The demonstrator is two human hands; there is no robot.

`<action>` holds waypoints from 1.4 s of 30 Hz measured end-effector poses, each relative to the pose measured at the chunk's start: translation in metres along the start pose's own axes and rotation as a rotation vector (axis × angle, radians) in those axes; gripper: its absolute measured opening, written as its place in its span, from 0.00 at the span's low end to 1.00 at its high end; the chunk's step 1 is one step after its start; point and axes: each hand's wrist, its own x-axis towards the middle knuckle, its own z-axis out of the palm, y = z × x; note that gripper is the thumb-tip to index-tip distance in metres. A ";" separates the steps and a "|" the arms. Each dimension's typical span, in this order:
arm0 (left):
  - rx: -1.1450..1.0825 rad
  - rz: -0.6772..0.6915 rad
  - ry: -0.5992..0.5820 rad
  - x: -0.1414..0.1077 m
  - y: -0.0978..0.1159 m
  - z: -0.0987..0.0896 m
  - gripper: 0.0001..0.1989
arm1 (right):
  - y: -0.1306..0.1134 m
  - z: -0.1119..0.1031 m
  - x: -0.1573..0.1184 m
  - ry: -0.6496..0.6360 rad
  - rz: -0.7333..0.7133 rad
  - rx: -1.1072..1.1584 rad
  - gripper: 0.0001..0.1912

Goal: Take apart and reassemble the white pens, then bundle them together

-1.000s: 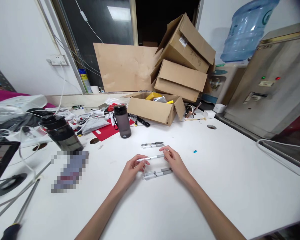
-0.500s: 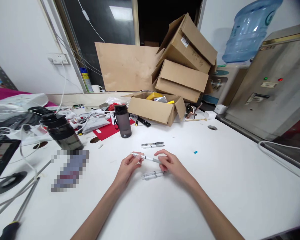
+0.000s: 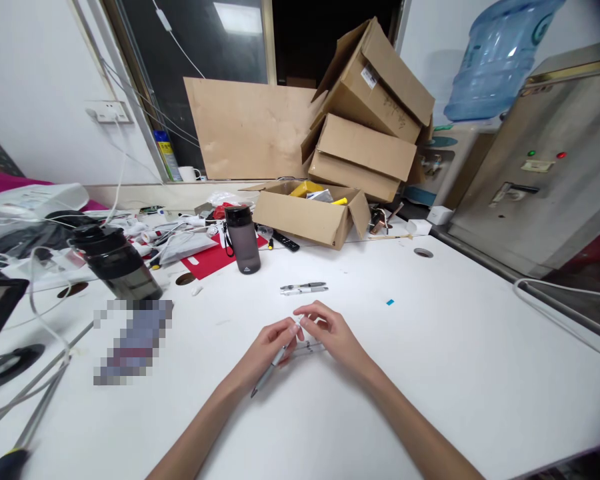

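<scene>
My left hand [image 3: 276, 339] is closed around a pen [image 3: 267, 375] with a grey grip, its dark tip slanting down toward me and to the left. The pen's white upper end shows between both hands, where the fingers of my right hand [image 3: 333, 328] pinch it. Under my hands lie clear-bodied pens [image 3: 311, 348], partly hidden by the fingers. Beyond my hands, a dark pen [image 3: 307, 285] and a white pen [image 3: 305, 291] lie side by side on the white table [image 3: 430, 373].
A dark bottle [image 3: 243, 241] stands behind the pens, and another bottle [image 3: 117, 263] is at left near a pixelated flat object [image 3: 137, 343]. An open cardboard box [image 3: 305, 219] sits at the back. A small blue piece [image 3: 390, 303] lies to the right.
The pen has swung round from lying crosswise between my hands, and its grip end now points toward me at the left. My right hand has moved left to the pen's white end.
</scene>
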 end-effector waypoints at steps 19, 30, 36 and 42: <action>0.017 0.002 0.126 0.008 -0.005 -0.023 0.19 | 0.008 -0.036 0.013 0.604 -0.071 0.634 0.13; 0.277 0.040 0.309 0.010 -0.015 -0.036 0.17 | 0.004 -0.052 0.015 0.530 -0.079 0.925 0.05; 0.310 0.029 0.294 0.011 -0.018 -0.036 0.17 | -0.002 -0.051 0.015 0.500 -0.063 0.974 0.02; 0.333 0.042 0.267 0.010 -0.017 -0.035 0.18 | -0.004 -0.049 0.014 0.497 -0.105 0.919 0.05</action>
